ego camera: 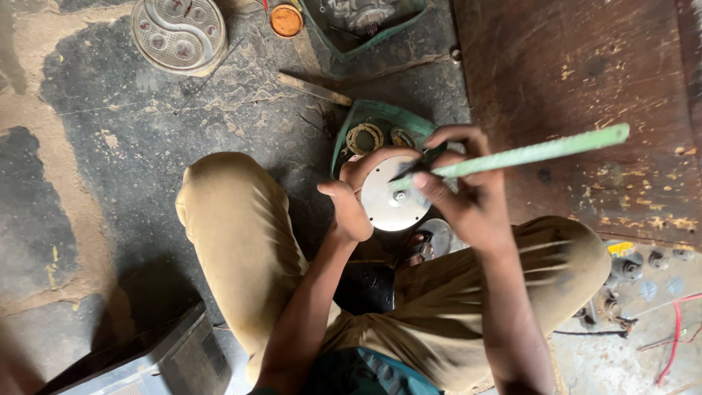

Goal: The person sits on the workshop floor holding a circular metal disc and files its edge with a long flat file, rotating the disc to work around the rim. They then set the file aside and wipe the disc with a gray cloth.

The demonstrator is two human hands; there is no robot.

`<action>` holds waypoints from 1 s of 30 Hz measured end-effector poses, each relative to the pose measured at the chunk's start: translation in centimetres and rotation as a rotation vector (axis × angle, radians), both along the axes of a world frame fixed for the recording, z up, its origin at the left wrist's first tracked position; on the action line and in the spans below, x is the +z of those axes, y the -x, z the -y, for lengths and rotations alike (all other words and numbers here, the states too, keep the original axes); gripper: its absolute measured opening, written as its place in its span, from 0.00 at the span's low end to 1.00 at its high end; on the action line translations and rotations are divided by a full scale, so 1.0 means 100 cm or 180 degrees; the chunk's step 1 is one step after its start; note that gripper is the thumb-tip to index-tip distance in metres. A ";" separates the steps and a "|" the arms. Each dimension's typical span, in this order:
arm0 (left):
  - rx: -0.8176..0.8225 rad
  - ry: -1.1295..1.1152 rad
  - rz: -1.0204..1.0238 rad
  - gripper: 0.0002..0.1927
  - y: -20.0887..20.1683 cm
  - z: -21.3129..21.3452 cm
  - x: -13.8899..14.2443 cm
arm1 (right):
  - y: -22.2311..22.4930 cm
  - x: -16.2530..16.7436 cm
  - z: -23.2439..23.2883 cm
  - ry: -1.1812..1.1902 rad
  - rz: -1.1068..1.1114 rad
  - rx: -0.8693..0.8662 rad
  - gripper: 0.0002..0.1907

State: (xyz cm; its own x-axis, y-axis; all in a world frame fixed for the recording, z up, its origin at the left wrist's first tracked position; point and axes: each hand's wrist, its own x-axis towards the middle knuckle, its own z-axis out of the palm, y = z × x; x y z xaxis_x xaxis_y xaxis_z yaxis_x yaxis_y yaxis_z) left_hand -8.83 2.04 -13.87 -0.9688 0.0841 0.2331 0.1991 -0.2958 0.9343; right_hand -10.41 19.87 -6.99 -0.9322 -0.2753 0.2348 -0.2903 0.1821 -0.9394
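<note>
Round metal disc (391, 199): cupped in left hand (352, 199); right hand (468, 192) above it gripped green-handled screwdriver (512, 156), tip at disc centre.

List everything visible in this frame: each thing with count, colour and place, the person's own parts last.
Round metal disc: 1, silver, centre, cupped from the left.
Long-handled tool: 1, light green handle, dark tip on the disc near its middle.
Green tray: 1, teal, behind the disc, holding ring-shaped parts.
Second green tray: 1, teal, top centre, holding a metal part.
Round gauge cluster: 1, grey-white, top left on the floor.
Small round lid: 1, orange, top centre.
Wooden board: 1, dark brown, right.
Red wire: 1, lower right.
Grey box: 1, bottom left.
Trouser knees: 2, tan, either side of the disc.
Left hand: 1, holds the disc's edge.
Right hand: 1, grips the tool.
</note>
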 end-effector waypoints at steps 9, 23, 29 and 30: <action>-0.0017 0.0057 0.0006 0.69 0.000 0.002 -0.002 | 0.002 -0.002 0.002 0.0101 -0.0006 0.0328 0.05; -0.0191 -0.0366 0.0236 0.71 0.001 0.012 0.000 | 0.006 -0.013 0.003 0.0070 -0.0166 0.0370 0.10; -0.0174 -0.0557 0.0326 0.70 0.003 0.014 0.001 | 0.014 -0.013 0.006 0.0190 -0.0233 0.0244 0.08; -0.0140 -0.0451 0.0286 0.70 0.003 0.014 0.002 | 0.016 -0.011 0.004 0.0051 -0.0278 0.0200 0.06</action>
